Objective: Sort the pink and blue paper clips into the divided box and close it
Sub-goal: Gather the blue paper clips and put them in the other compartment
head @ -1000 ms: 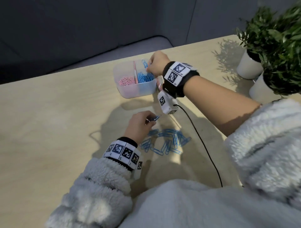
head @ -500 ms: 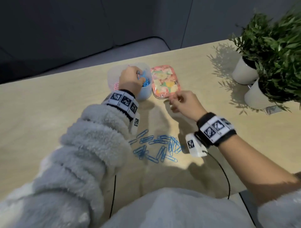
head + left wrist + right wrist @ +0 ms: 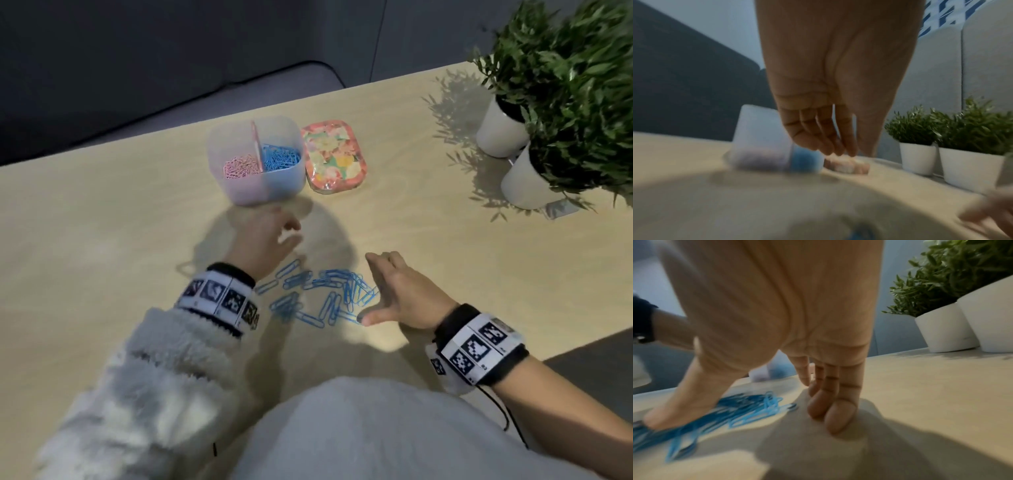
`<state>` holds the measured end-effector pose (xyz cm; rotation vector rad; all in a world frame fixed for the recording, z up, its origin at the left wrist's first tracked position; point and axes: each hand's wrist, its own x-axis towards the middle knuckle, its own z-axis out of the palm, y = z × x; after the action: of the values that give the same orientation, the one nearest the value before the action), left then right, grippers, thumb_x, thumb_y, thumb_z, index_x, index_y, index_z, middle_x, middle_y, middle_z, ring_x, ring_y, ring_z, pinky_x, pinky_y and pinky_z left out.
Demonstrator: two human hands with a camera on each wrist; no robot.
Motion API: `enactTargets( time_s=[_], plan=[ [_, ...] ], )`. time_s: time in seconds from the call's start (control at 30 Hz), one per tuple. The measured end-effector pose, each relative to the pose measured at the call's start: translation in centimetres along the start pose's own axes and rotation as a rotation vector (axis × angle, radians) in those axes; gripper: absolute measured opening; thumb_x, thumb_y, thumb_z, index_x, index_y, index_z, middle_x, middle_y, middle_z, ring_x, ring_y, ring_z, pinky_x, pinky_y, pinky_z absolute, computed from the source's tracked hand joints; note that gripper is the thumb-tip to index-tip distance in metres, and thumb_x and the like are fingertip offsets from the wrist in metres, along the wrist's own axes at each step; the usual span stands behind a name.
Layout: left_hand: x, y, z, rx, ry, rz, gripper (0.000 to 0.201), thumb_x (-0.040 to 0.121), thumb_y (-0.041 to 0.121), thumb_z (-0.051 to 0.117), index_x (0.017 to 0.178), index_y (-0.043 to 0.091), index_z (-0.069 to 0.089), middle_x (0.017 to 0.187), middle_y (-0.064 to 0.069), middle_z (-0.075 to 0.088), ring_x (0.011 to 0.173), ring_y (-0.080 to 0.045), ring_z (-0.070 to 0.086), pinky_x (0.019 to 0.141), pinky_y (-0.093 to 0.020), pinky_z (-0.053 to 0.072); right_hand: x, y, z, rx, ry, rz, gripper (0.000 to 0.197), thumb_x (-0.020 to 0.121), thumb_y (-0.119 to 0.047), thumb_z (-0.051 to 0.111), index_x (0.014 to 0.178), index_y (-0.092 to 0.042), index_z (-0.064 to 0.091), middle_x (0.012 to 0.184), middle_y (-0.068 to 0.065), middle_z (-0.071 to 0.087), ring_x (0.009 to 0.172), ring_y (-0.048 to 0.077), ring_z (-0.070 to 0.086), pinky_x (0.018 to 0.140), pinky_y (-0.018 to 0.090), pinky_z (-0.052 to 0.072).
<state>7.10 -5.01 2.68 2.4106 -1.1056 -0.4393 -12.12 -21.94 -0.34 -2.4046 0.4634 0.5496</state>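
Note:
The translucent divided box [image 3: 219, 161] stands open at the table's far middle, pink clips [image 3: 239, 167] in its left half and blue clips [image 3: 281, 158] in its right. Its flowered lid [image 3: 334, 156] lies flat just right of it. Several loose blue paper clips [image 3: 322, 296] are scattered on the table between my hands. My left hand [image 3: 270, 236] hovers empty, fingers relaxed, between the box and the clips. My right hand [image 3: 387, 291] is spread at the pile's right edge, thumb [image 3: 663, 415] on the clips and fingertips [image 3: 838, 415] on the table.
Two white pots with green plants [image 3: 503, 126] [image 3: 527, 178] stand at the table's right rear. The table's front right corner edge [image 3: 582, 346] is close to my right wrist. A dark sofa lies beyond the far edge. A black cable [image 3: 503, 411] runs from the right wristband.
My left hand has come back from the box to the table near the clips, empty. My right hand moved from beside the lid down to the pile's right edge and spread out.

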Motion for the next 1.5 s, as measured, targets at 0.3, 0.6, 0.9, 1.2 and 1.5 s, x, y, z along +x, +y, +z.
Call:
enactTargets(
  time_s=[0.3,0.6,0.9,1.2,1.5],
  plan=[
    [-6.2,-0.9,4.5,-0.035,-0.223,-0.043,0.065,0.062,0.031,0.083,0.119,0.013,0.056,0.114,-0.012,0.047,0.103,-0.028,0.048,0.093,-0.038,0.043,2.2,-4.4,2.0,-0.104,0.043,-0.167,0.077,0.074,-0.035,0.074,0.137,-0.011,0.037,0.122,0.012,0.041,0.110,0.029,0.050,0.093,0.042,0.046],
    [-7.2,-1.4,3.5,-0.014,-0.229,-0.074,0.080,0.062,0.036,0.082,0.130,0.015,0.046,0.122,-0.008,0.044,0.111,-0.023,0.043,0.099,-0.035,0.039,1.9,-3.9,1.1,-0.038,0.107,-0.109,0.068,0.064,-0.050,0.077,0.112,-0.008,0.052,0.113,0.007,0.046,0.103,0.024,0.049,0.087,0.043,0.047],
    [-6.3,-0.1,4.9,0.009,-0.132,-0.053,0.033,0.080,0.014,0.066,0.111,0.006,0.060,0.105,-0.015,0.056,0.095,-0.031,0.054,0.079,-0.031,0.038,2.9,-7.0,3.1,-0.164,0.124,-0.195,0.038,0.086,-0.021,0.060,0.122,-0.010,0.053,0.117,0.010,0.047,0.112,0.025,0.044,0.085,0.034,0.044],
    [-6.1,0.0,5.0,0.080,-0.093,-0.063,0.020,0.087,0.013,0.056,0.103,0.003,0.064,0.099,-0.016,0.060,0.090,-0.033,0.056,0.074,-0.039,0.041,3.5,-6.3,2.4,-0.187,0.151,-0.160,0.027,0.092,-0.012,0.046,0.112,-0.004,0.062,0.111,0.014,0.057,0.106,0.028,0.051,0.086,0.036,0.040],
    [-6.5,-0.5,4.4,-0.028,-0.055,-0.170,0.020,0.085,0.015,0.059,0.103,0.009,0.066,0.096,-0.011,0.062,0.090,-0.028,0.057,0.072,-0.028,0.035,5.5,-6.1,-3.2,0.285,0.301,-0.126,0.019,0.077,-0.010,0.072,0.094,-0.003,0.072,0.081,0.009,0.066,0.069,0.013,0.060,0.072,0.030,0.046]
  ],
)
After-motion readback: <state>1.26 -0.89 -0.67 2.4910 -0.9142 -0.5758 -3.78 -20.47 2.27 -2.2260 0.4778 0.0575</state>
